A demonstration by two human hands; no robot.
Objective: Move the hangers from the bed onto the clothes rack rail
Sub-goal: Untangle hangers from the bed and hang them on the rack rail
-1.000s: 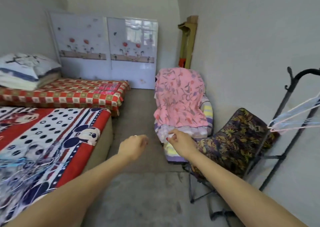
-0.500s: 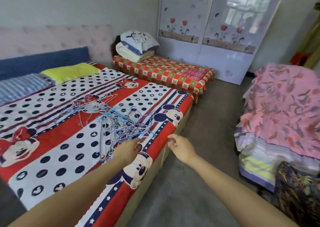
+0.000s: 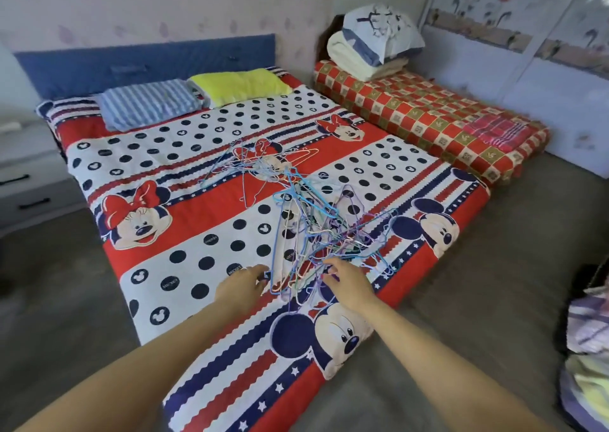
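Note:
A tangled heap of thin wire hangers (image 3: 316, 230) in blue, purple, pink and white lies on the bed (image 3: 184, 267), over its red, white and navy cartoon cover. A few looser hangers (image 3: 263, 164) are spread further back. My left hand (image 3: 242, 286) reaches the heap's near left edge, its fingertips at a blue hanger. My right hand (image 3: 349, 281) is at the heap's near right side, fingers spread among the wires. Whether either hand grips a hanger does not show. The clothes rack is out of view.
A striped pillow (image 3: 148, 102) and a yellow pillow (image 3: 237, 85) lie at the bed's head. A lower checked mattress (image 3: 428, 118) with folded bedding (image 3: 372, 42) adjoins on the right. A drawer unit (image 3: 26, 184) stands left, a wardrobe (image 3: 534, 52) behind, piled fabric (image 3: 586, 349) at right.
The view swung left from the chair and rack to the bed. Both hands moved forward over the bed's edge and now reach the hanger heap.

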